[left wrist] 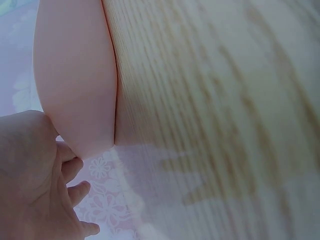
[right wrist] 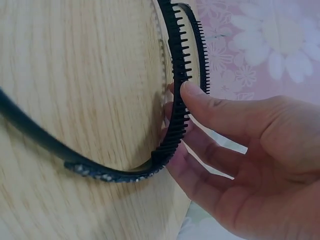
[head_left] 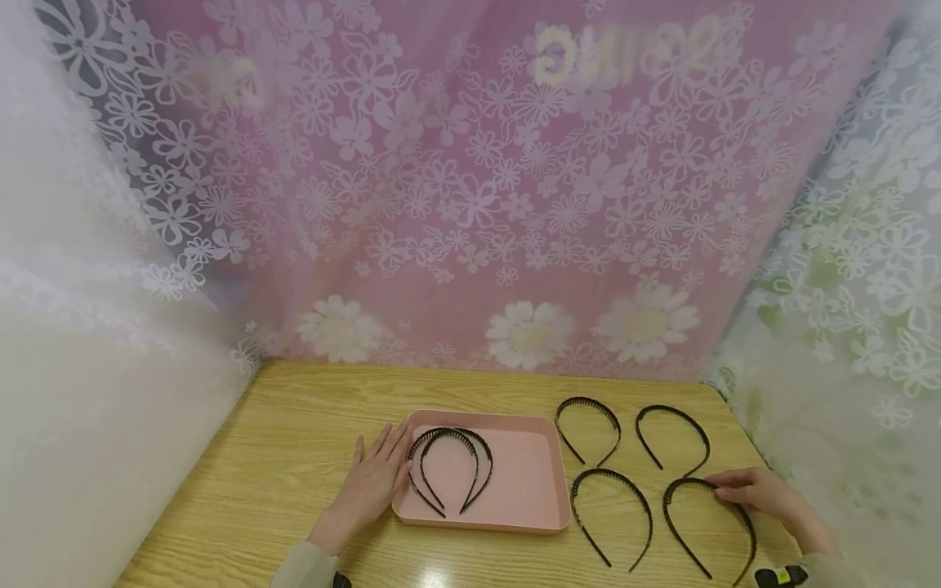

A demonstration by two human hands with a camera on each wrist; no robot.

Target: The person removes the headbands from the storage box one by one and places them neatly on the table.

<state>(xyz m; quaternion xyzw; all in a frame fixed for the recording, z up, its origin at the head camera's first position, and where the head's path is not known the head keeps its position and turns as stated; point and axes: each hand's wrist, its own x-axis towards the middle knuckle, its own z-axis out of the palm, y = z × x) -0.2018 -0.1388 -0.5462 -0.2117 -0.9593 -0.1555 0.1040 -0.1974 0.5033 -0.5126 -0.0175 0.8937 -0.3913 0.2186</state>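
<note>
My right hand (head_left: 760, 494) pinches the toothed arch of a black headband (head_left: 691, 479) at the front right of the table. In the right wrist view, the thumb lies on the near side of this headband (right wrist: 177, 115) and the fingers are behind it; a glittery patch shows lower on the band. My left hand (head_left: 375, 478) touches the left edge of a pink tray (head_left: 525, 482), its fingers straight and spread. Black headbands (head_left: 470, 437) overlap in the tray's left half. The left wrist view shows the tray's outer side (left wrist: 75, 75) beside the hand (left wrist: 35, 175).
Three more black headbands lie right of the tray: one at the back left (head_left: 588, 399), one at the back right (head_left: 672, 407), one at the front left (head_left: 613, 472). Flowered curtains (head_left: 456, 204) enclose the wooden table (head_left: 316, 408) at the back and sides.
</note>
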